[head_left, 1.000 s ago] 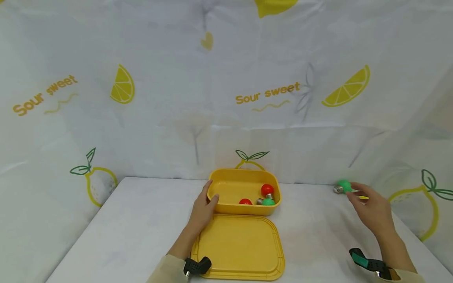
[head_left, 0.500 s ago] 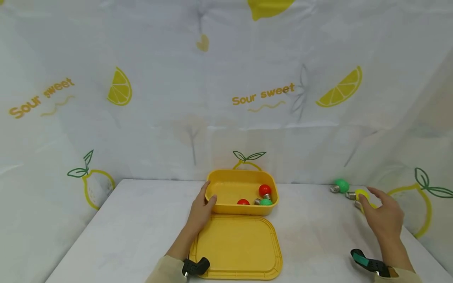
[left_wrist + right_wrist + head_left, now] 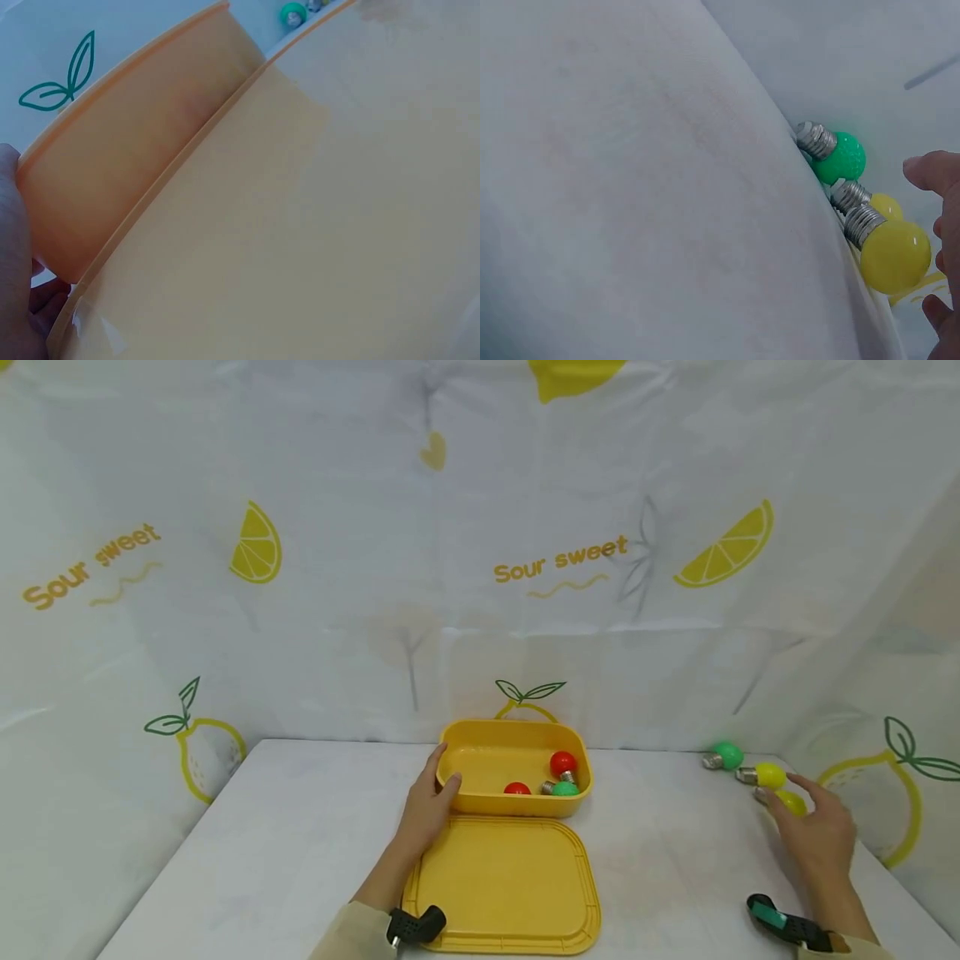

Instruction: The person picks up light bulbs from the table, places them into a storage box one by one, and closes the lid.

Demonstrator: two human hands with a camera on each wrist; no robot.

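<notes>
My left hand (image 3: 427,806) grips the left end of a yellow plastic box (image 3: 480,760), thumb at its front corner. Inside lie a red bulb (image 3: 563,764), a second red bulb (image 3: 517,788), partly hidden by the front wall, and a green bulb (image 3: 566,789). On the right, my right hand (image 3: 821,835) spreads thumb and index finger around the nearest yellow bulb (image 3: 792,803). The right wrist view shows a gap between those fingertips and this yellow bulb (image 3: 896,257). Just behind it lie another yellow bulb (image 3: 770,775) and a green bulb (image 3: 727,754).
A flat yellow lid (image 3: 502,885) lies directly in front of the box, under the left forearm. The white table (image 3: 660,860) ends at a lemon-printed cloth (image 3: 360,568) hanging behind it. Bulbs on the right sit close to the table's back right corner.
My right hand has gone from the green bulb to the nearest yellow bulb, letting the green one lie at the back. The left hand keeps its place on the box.
</notes>
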